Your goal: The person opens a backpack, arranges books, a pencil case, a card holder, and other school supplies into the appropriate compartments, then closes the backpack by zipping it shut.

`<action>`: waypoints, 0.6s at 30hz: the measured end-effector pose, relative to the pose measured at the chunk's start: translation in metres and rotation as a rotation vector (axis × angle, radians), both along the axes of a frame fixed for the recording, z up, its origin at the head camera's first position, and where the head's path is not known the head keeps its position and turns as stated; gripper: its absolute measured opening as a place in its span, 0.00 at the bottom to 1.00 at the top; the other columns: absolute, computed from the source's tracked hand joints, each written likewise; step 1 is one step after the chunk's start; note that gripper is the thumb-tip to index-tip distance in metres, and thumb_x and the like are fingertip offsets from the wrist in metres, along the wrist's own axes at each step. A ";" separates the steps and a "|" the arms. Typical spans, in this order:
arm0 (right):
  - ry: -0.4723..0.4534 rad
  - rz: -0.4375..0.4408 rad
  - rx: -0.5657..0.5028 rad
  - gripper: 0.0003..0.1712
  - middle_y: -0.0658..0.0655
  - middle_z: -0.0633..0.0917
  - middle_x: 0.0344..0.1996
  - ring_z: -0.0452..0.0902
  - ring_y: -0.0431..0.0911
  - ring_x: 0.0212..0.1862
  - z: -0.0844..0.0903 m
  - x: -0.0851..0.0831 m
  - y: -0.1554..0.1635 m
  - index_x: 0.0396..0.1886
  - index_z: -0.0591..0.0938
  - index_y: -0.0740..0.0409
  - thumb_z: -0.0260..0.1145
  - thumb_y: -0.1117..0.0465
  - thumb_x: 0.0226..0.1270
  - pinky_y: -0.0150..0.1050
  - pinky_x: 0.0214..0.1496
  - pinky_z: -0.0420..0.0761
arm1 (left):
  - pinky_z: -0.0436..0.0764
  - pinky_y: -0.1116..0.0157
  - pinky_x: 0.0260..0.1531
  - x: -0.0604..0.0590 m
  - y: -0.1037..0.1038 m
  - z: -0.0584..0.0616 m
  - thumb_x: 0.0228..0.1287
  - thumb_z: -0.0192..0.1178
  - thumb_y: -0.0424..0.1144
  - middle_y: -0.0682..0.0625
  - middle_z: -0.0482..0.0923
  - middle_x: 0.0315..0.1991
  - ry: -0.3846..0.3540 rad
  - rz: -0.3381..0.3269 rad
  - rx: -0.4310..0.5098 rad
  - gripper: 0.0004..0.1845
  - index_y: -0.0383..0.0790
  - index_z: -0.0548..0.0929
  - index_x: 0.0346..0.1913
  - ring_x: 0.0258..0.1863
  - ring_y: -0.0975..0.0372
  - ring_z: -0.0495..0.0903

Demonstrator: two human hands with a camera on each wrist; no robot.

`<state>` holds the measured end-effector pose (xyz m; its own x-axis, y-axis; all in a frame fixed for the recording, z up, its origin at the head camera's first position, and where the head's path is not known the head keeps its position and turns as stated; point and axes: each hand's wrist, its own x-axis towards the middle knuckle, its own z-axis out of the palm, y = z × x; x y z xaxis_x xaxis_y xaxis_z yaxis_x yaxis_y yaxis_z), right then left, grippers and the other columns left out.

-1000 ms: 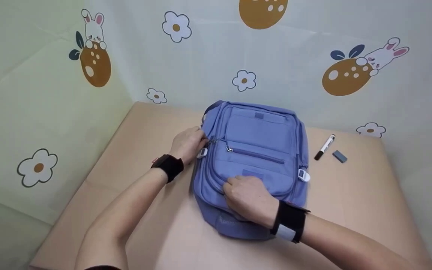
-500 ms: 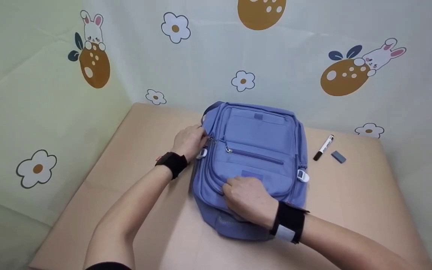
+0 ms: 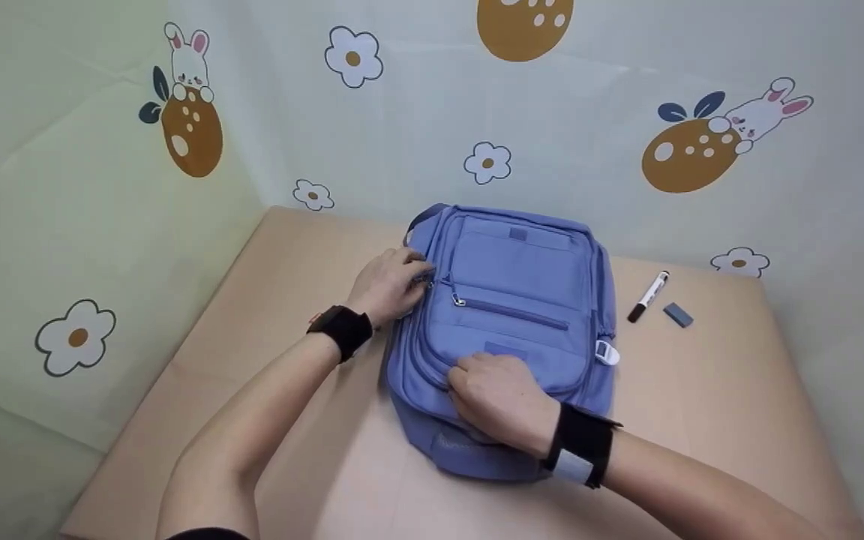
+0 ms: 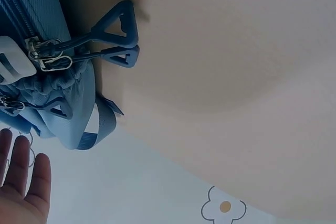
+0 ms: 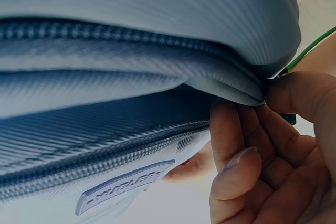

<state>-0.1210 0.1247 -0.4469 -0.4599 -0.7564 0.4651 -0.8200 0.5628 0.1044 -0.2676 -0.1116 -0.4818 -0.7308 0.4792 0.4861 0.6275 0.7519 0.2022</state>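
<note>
Blue backpack point(image 3: 511, 300), its rubber label point(image 5: 123, 186) unreadable, pinched by right hand point(image 3: 503, 401) fingers; left hand point(image 3: 391, 285) fingers grip its zipper side.

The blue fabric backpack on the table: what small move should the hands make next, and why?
Probably the left hand should pull the zipper sliders along the blue fabric backpack. Its fingers are at the sliders on the bag's left edge; the wrist view shows two triangular pull tabs lying together there. The right hand pinches the bag's lower edge, which should steady the fabric.
</note>
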 end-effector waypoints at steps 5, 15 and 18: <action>-0.054 -0.002 -0.003 0.09 0.49 0.79 0.22 0.77 0.46 0.25 0.000 0.000 0.002 0.23 0.80 0.53 0.68 0.61 0.62 0.42 0.22 0.77 | 0.79 0.50 0.49 0.001 0.000 0.000 0.65 0.69 0.37 0.43 0.82 0.51 0.022 -0.016 -0.013 0.08 0.41 0.89 0.46 0.49 0.47 0.80; -0.163 -0.070 -0.031 0.08 0.48 0.81 0.27 0.78 0.47 0.30 0.021 -0.006 0.018 0.28 0.82 0.51 0.70 0.57 0.67 0.43 0.29 0.79 | 0.79 0.51 0.47 0.000 -0.005 0.007 0.62 0.71 0.36 0.45 0.83 0.48 0.032 -0.027 -0.047 0.07 0.39 0.86 0.40 0.47 0.48 0.81; -0.170 -0.098 -0.014 0.07 0.49 0.82 0.29 0.77 0.47 0.32 0.024 -0.011 0.024 0.30 0.82 0.51 0.71 0.56 0.65 0.44 0.31 0.79 | 0.79 0.52 0.48 0.003 -0.008 0.010 0.62 0.71 0.35 0.45 0.83 0.44 0.035 -0.031 -0.049 0.06 0.39 0.84 0.39 0.46 0.50 0.80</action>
<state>-0.1322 0.1482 -0.4231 -0.6042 -0.6979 0.3846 -0.7662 0.6414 -0.0398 -0.2647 -0.1191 -0.4718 -0.6983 0.5255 0.4861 0.6567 0.7405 0.1429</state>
